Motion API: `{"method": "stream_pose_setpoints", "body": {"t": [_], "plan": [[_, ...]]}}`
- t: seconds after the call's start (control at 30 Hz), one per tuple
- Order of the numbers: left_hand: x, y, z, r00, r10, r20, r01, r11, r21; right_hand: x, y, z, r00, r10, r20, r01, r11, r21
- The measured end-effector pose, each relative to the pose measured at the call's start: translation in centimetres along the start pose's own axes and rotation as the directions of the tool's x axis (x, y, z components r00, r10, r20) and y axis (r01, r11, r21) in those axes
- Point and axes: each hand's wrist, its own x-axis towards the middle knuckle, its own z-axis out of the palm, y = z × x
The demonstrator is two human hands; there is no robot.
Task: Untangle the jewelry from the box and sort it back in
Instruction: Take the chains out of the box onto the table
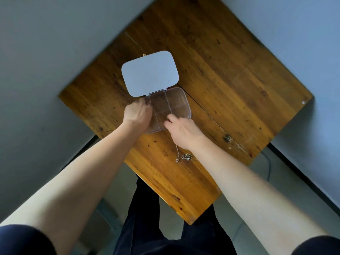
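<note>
Box [170,107] open, lid back | left hand [137,113] curled at its left rim, grip unclear | right hand [182,130] loose, empty, over near compartment | tangled chains [184,157] on surface [230,70] under right wrist, nearer right hand

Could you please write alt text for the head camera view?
Two bare hands, left hand and right hand, reach into an open clear compartment box on a wooden table; tangled jewelry lies nearer the person.

Worn wooden bench [230,74] under me, dark stains along its grain, grey wall [46,43] beyond the bench's far edges, pale floor [248,181] below its near corner, my dark trousers [147,227] beside that corner
</note>
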Motion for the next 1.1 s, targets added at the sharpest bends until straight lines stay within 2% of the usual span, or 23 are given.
{"method": "stream_pose_setpoints", "body": {"t": [0.07,0.17,0.27,0.33,0.37,0.43,0.53,0.6,0.67,0.77,0.9,1.03,1.1], "plan": [[0.1,0.3,0.5,1.000,-0.003,0.023,0.002,1.000,0.022,-0.1,-0.1,0.0,0.999,-0.022,0.030,0.024,0.998,-0.052],[0.5,0.2,0.9,1.000,-0.003,0.010,0.003,0.999,-0.045,0.0,0.2,0.2,0.999,-0.022,0.032,0.024,0.998,-0.059],[0.9,-0.5,0.9,0.999,-0.002,-0.033,0.000,0.998,-0.064,0.3,0.5,0.2,0.997,0.066,0.046,-0.072,0.987,0.145],[0.8,-0.7,1.1,0.999,0.007,-0.039,-0.010,0.998,-0.067,0.6,0.8,-0.1,0.985,0.149,0.091,-0.171,0.927,0.334],[0.7,-0.6,1.3,0.999,0.015,-0.045,-0.019,0.997,-0.075,0.7,1.0,-0.2,0.983,0.157,0.099,-0.183,0.911,0.371],[0.6,-0.6,1.5,0.997,0.039,-0.066,-0.047,0.992,-0.114,0.8,1.2,-0.4,0.987,0.119,0.107,-0.147,0.936,0.321],[0.7,-1.2,1.9,0.987,0.049,-0.155,-0.090,0.959,-0.270,1.1,0.6,-0.5,0.995,0.013,0.099,-0.018,0.998,0.053],[0.1,-2.0,2.3,0.972,0.055,-0.229,-0.144,0.909,-0.391,1.6,0.0,-0.7,0.996,-0.045,0.078,0.053,0.994,-0.096],[-0.9,-2.6,2.7,0.953,0.085,-0.290,-0.217,0.860,-0.462,2.0,-0.3,-1.0,0.996,-0.044,0.073,0.051,0.993,-0.105],[-1.8,-3.1,3.1,0.945,0.076,-0.319,-0.240,0.823,-0.515,2.2,0.5,-1.5,0.997,0.023,0.068,-0.030,0.993,0.114],[-2.1,-2.6,2.8,0.953,-0.004,-0.304,-0.182,0.791,-0.583,1.1,1.3,-1.6,0.996,0.088,0.030,-0.093,0.924,0.372],[-3.2,-2.0,1.8,0.936,-0.075,-0.345,-0.145,0.810,-0.568,-1.0,1.7,-1.6,0.963,0.267,-0.030,-0.196,0.776,0.599],[-4.2,-1.6,1.2,0.926,-0.124,-0.358,-0.131,0.781,-0.611,-2.5,1.9,-1.7,0.926,0.372,-0.059,-0.237,0.697,0.677]]}}
